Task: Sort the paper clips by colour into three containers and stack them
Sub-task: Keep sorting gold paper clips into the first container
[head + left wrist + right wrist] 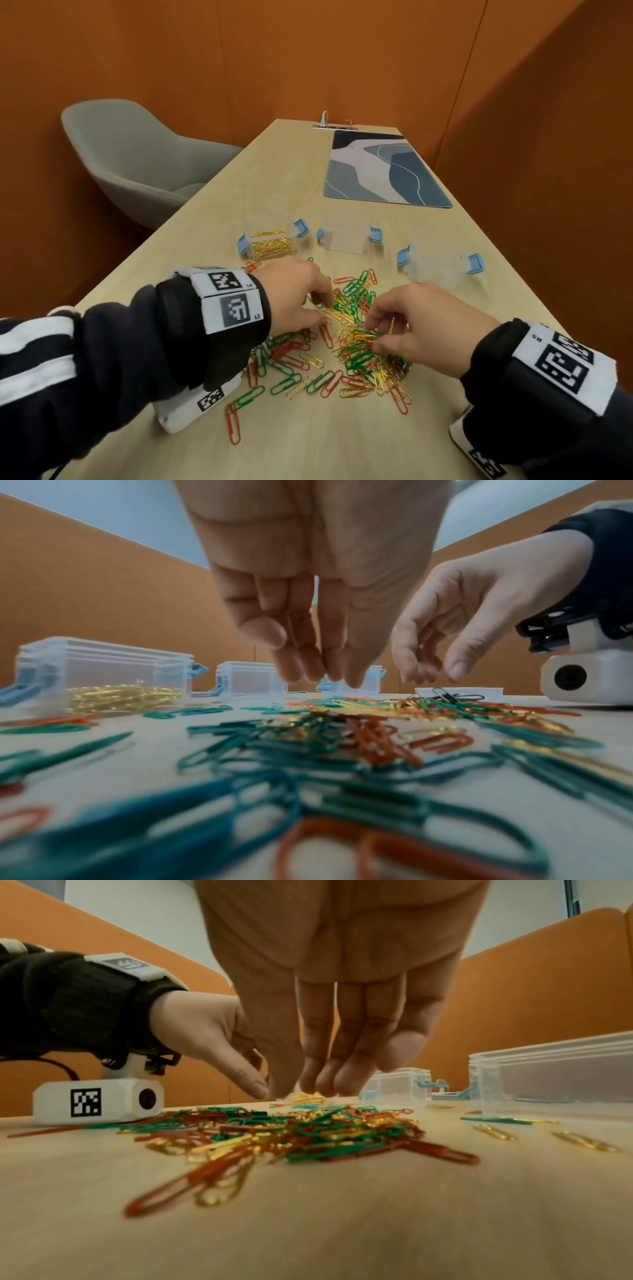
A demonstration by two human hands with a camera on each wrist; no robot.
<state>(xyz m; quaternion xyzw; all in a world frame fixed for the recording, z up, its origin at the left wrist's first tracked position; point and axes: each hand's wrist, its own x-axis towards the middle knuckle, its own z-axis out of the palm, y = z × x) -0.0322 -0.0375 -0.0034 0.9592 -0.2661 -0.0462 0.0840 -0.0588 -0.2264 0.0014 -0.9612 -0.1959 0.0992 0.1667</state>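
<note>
Clips (346,346) heaped in red, green and gold on the table (342,445), midway between left and right edges, nearer the near edge; strays scattered toward that edge.

Left hand (294,294) over the heap's far left side, fingers (301,647) pressed side by side and pointed down, tips at a bunch of gold ones, thumb (248,1077) close beside them. Pinching or merely touching: cannot tell.

Right hand (421,325) over the heap's right side, fingers (346,1064) curled down together, thumb (459,658) a little apart from the tips in the left wrist view. Single gold clip (392,324) on end just beside those fingers in the head view. Held or not: cannot tell.

Beyond the heap, toward the far edge, three clear boxes with blue latches in a row, all lidless. Left box (270,240) part filled with gold clips only. Middle box (346,234) with nothing seen inside. Right box (438,265) nearest the right edge, blurred, likewise nothing seen inside. Well apart from one another, none stacked.

Mat (383,171) in blue and grey by the far right corner. Grey chair (137,161) off the left edge. Orange walls all round. Dark sleeves with white stripes on the left one, marker bands on both wrists, white camera (99,1102) under the left wrist resting on the table.
</note>
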